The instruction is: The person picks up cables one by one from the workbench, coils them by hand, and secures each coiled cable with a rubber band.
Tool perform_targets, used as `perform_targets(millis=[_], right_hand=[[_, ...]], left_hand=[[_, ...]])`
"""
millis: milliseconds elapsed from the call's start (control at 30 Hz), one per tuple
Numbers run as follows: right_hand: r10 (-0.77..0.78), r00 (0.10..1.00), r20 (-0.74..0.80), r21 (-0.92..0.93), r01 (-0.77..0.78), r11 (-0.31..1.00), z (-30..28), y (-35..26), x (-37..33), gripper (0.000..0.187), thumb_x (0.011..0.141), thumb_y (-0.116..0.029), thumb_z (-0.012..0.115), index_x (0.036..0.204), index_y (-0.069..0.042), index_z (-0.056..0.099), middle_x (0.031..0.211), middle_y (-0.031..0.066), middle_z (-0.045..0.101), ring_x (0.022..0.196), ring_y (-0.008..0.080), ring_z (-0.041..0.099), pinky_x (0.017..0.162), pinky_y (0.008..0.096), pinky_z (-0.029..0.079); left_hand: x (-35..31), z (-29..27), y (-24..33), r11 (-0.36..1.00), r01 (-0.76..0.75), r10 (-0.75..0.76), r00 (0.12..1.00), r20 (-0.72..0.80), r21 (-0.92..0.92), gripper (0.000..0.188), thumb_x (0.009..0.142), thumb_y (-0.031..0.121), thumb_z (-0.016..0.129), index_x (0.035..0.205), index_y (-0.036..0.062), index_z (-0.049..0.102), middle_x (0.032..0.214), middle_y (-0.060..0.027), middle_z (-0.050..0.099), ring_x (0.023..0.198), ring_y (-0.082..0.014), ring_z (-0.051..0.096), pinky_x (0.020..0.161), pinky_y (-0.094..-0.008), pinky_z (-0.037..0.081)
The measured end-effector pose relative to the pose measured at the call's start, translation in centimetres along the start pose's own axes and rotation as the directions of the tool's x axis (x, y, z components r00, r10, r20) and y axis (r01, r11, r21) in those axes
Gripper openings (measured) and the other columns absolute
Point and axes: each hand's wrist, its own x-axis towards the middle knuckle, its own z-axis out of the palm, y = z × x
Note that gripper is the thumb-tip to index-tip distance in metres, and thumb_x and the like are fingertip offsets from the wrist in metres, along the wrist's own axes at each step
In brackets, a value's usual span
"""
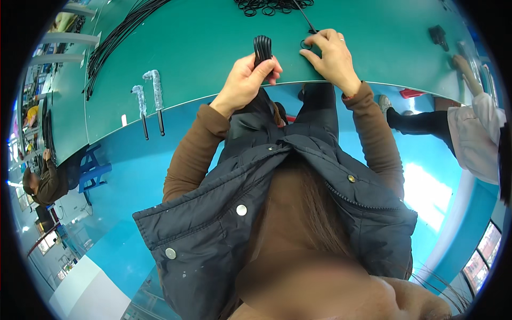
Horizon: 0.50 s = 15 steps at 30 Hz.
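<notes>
My left hand [252, 77], above the table's near edge, is closed around a folded bundle of black cable [262, 47]. The bundle's looped end sticks up out of the fist; its lower part is hidden by the fingers. To the right, my right hand [332, 57] is low over the table with thumb and fingertips closed on a small black ring [305, 45]. A thin black rod or cable [304, 16] reaches from the far edge of the view to just behind those fingertips. The two hands are apart.
Several black rings [266, 7] lie piled on the green table [208, 42]. Long black cables [114, 40] stretch along its left. Two plastic-wrapped, L-shaped pieces [154, 85] overhang the near edge. A black object [438, 36] and a co-worker's hand [462, 64] are at the right.
</notes>
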Motion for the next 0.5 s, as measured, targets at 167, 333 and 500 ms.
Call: perform_targets(millis=[167,333,500], right_hand=[[0.115,0.988,0.1,0.186,-0.132,0.974,0.7,0.0,0.3,0.013,0.079,-0.017,0.069,0.084,-0.006,0.067,0.09,0.0069,0.058,0.077,0.0191,0.054,0.066,0.0311,0.047],[0.254,0.904,0.345,0.675,-0.427,0.602,0.0,-2.3,0.4,0.016,0.083,-0.016,0.066,0.086,0.0,0.065,0.088,0.0046,0.058,0.068,0.0097,0.051,0.064,0.0259,0.044],[0.246,0.87,0.426,0.86,-0.474,0.187,0.2,-2.3,-0.3,0.017,0.089,-0.015,0.06,0.098,-0.001,0.063,0.088,0.0034,0.059,0.06,0.0047,0.046,0.054,0.0189,0.037]], left_hand=[[2.3,-0.3,0.0,0.99,-0.046,0.061,0.992,-0.11,0.137,0.02,0.095,0.019,0.051,0.091,0.0011,0.059,0.084,-0.0027,0.058,0.072,-0.0083,0.055,0.064,-0.0201,0.043],[3.9,1.2,-0.7,0.957,-0.11,0.158,0.974,-0.163,0.27,0.018,0.095,0.016,0.051,0.093,-0.001,0.057,0.083,-0.0037,0.059,0.072,-0.0105,0.058,0.07,-0.0233,0.049],[4.0,1.5,-1.6,0.868,-0.164,0.239,0.965,-0.104,0.469,0.015,0.094,0.013,0.052,0.097,-0.0011,0.054,0.082,-0.0051,0.059,0.073,-0.0116,0.059,0.066,-0.025,0.049]])
